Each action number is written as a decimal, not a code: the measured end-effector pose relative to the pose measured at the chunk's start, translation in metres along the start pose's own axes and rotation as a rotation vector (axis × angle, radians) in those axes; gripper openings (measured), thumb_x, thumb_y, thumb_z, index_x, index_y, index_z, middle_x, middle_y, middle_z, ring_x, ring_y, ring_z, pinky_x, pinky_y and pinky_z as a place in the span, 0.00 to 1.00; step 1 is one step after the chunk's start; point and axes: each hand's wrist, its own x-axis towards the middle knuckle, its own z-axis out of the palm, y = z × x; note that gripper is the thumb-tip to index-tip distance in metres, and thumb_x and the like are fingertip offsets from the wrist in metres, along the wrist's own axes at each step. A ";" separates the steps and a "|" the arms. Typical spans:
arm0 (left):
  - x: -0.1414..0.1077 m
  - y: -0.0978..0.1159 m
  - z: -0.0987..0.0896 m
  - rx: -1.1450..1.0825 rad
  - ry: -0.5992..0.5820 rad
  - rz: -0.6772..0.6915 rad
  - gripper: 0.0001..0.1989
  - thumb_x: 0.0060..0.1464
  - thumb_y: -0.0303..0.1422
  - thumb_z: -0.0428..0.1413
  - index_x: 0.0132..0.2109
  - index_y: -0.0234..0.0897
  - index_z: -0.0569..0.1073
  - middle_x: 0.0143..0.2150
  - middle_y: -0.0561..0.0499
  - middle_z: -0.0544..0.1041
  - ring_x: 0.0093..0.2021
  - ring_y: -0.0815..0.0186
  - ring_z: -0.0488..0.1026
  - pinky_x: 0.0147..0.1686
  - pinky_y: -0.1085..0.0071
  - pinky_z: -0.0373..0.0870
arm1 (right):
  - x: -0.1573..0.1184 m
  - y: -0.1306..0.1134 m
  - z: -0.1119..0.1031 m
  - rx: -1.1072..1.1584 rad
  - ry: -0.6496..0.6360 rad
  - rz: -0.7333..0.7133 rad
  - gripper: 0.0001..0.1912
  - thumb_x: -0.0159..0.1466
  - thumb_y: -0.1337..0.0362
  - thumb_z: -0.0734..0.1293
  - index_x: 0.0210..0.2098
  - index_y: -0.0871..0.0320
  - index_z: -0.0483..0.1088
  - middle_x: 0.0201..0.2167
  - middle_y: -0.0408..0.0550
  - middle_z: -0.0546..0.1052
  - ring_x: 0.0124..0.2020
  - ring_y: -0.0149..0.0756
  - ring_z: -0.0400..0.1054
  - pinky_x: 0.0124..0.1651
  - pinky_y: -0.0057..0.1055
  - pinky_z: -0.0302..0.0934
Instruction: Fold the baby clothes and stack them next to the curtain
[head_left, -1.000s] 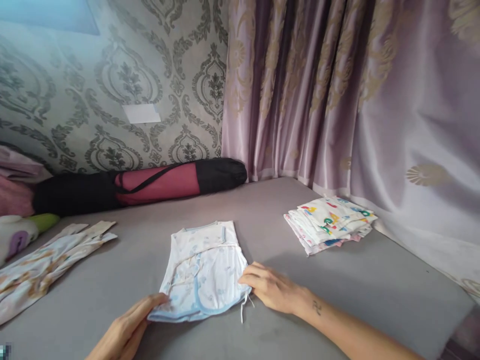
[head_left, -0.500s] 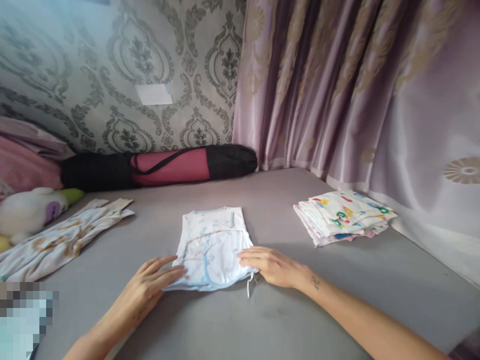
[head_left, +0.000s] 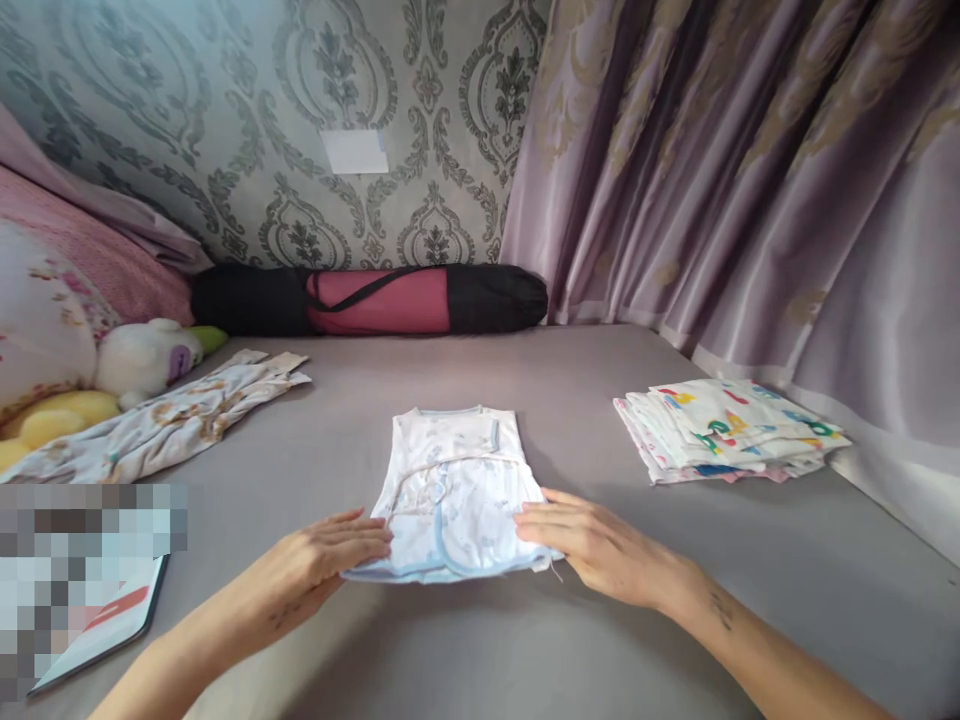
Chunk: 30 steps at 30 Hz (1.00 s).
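Note:
A small white baby shirt (head_left: 472,490) with pale blue trim and a faint print lies front up on the grey sheet, its hem towards me. My left hand (head_left: 330,550) is at its lower left corner, fingers over the cloth. At the lower right corner, my right hand (head_left: 589,540) has its fingers on top in the same way. Both thumbs are hidden, and the hem appears gripped and slightly raised between the hands. A thin tie end shows by my right hand.
A stack of folded printed cloths (head_left: 739,430) sits at the right. Left lie a patterned baby garment (head_left: 195,410), a white plush toy (head_left: 142,360) and a partly blurred flat object (head_left: 112,620). A black and red long bag (head_left: 379,300) rests along the wall beside the curtain (head_left: 615,180).
My view has turned slightly left, so things appear farther right. The shirt's hem looks straighter, and its hanging tie shows less. Both hands stay at the lower corners.

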 end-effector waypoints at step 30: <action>0.124 -0.049 0.026 0.288 0.429 -0.920 0.14 0.65 0.34 0.35 0.46 0.39 0.64 0.40 0.42 0.77 0.36 0.57 0.76 0.30 0.69 0.62 | 0.109 0.064 0.017 -0.233 0.289 1.008 0.16 0.72 0.59 0.50 0.45 0.59 0.66 0.36 0.55 0.79 0.39 0.43 0.74 0.36 0.30 0.58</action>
